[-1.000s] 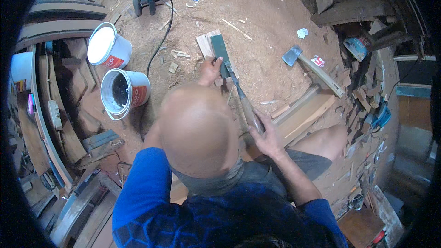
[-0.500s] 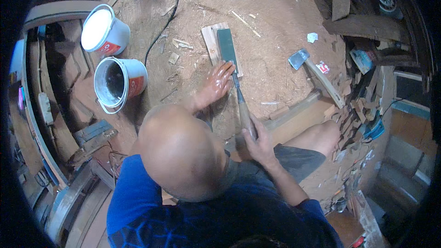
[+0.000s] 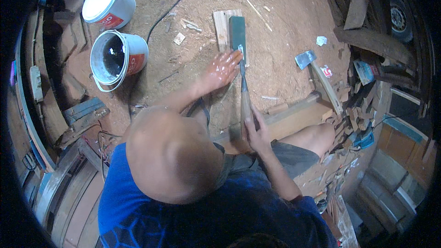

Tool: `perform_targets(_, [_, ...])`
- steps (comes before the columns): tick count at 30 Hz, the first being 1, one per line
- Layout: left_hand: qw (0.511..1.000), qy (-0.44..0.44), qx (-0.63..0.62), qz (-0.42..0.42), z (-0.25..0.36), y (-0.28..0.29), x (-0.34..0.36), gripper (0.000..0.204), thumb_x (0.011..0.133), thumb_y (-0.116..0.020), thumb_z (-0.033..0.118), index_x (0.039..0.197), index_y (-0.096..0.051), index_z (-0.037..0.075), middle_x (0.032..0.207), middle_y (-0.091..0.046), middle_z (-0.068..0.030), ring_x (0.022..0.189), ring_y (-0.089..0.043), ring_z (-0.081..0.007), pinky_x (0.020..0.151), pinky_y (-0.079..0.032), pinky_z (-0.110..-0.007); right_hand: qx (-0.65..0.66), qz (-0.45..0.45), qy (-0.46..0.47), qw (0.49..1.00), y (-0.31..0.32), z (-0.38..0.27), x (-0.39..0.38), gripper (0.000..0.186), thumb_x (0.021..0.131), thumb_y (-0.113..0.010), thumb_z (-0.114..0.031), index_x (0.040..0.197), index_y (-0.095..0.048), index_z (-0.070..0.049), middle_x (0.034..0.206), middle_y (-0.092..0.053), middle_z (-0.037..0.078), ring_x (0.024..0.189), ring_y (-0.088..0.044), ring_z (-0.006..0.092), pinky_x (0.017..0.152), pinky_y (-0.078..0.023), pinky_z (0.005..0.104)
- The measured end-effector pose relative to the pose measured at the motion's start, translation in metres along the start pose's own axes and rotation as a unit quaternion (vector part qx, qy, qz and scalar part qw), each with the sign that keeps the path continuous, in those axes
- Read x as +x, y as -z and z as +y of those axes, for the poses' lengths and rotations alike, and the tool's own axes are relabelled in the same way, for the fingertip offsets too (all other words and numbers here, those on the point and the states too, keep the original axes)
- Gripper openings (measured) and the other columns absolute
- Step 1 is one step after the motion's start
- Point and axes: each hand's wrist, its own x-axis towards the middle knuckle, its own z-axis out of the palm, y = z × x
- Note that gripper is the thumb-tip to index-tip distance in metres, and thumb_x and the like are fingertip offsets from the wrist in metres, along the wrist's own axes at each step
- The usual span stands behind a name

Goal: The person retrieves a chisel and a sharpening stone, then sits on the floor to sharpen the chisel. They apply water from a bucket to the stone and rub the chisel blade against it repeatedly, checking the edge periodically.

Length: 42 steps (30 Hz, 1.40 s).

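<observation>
A chisel [image 3: 245,98] with a long wooden handle and narrow metal shank reaches over a green sharpening stone [image 3: 238,32]. The stone lies on a pale wooden board [image 3: 222,25] on the ground. My right hand [image 3: 258,131] is closed around the handle's near end. My left hand [image 3: 223,69], wet and shiny, lies palm down with its fingers stretched out. Its fingertips press on the chisel's blade over the near part of the stone. Part of the blade is hidden under those fingers.
At left stand an open white bucket [image 3: 98,69], dark inside, and a lidded white bucket [image 3: 110,7]. A black cable [image 3: 166,13] runs beside them. A hatchet [image 3: 321,76] lies right of the stone. Wood scraps [image 3: 365,112] are piled at the right, near a wooden beam [image 3: 294,119].
The view has shifted, so the buckets and stone appear higher. The chisel's handle has swung left, more in line with the stone. Both hands keep their places on the chisel.
</observation>
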Motion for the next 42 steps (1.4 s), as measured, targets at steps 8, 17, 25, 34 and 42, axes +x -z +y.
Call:
perform_targets(8, [0.997,0.064,-0.035,-0.040,0.014,0.002,0.001,0.064,0.093,-0.061,0.025,0.150,-0.039,0.006,0.154,-0.041,-0.0141,0.134,-0.046,-0.0369,0.108,-0.040,-0.050,-0.030,-0.008,0.013,0.999,0.005,-0.010,-0.018,0.058,0.098,-0.061,-0.018,0.148,-0.041,0.004,0.145,-0.050,0.029,0.138,-0.047,0.0359,0.114,-0.036,0.0414])
perform_targets(17, [0.998,0.068,-0.018,-0.004,0.003,-0.008,0.013,0.069,0.091,-0.065,0.024,0.152,-0.036,0.007,0.156,-0.039,-0.0143,0.138,-0.043,-0.0371,0.111,-0.038,-0.051,-0.093,0.055,0.074,0.991,-0.002,-0.010,0.007,0.051,0.097,-0.061,-0.016,0.142,-0.048,0.005,0.131,-0.060,0.029,0.121,-0.060,0.0409,0.102,-0.046,0.0433])
perform_targets(25, [0.990,0.075,-0.010,-0.120,0.017,-0.002,-0.006,0.083,0.093,-0.062,0.046,0.158,-0.025,0.009,0.163,-0.026,-0.0139,0.144,-0.036,-0.0368,0.117,-0.030,-0.055,-0.099,0.049,0.073,0.991,0.006,-0.010,-0.022,0.048,0.097,-0.062,-0.014,0.140,-0.051,0.006,0.131,-0.060,0.030,0.123,-0.060,0.0388,0.105,-0.046,0.0446])
perform_targets(34, [0.985,0.110,0.029,-0.128,-0.030,0.027,0.059,0.095,0.089,-0.066,0.046,0.160,-0.016,0.008,0.165,-0.019,-0.0156,0.146,-0.031,-0.0384,0.120,-0.024,-0.056,-0.045,0.043,0.048,0.997,-0.004,-0.032,0.059,0.052,0.097,-0.063,-0.021,0.139,-0.051,0.007,0.134,-0.058,0.031,0.126,-0.059,0.0382,0.106,-0.045,0.0429])
perform_targets(42, [0.977,0.089,-0.047,-0.186,0.021,0.014,-0.002,0.098,0.087,-0.066,0.055,0.159,-0.019,0.008,0.165,-0.020,-0.0144,0.147,-0.029,-0.0388,0.119,-0.025,-0.055,-0.072,0.023,0.026,0.997,0.007,-0.028,-0.015,0.054,0.099,-0.060,-0.021,0.141,-0.046,0.010,0.139,-0.055,0.031,0.135,-0.051,0.0357,0.112,-0.038,0.0411])
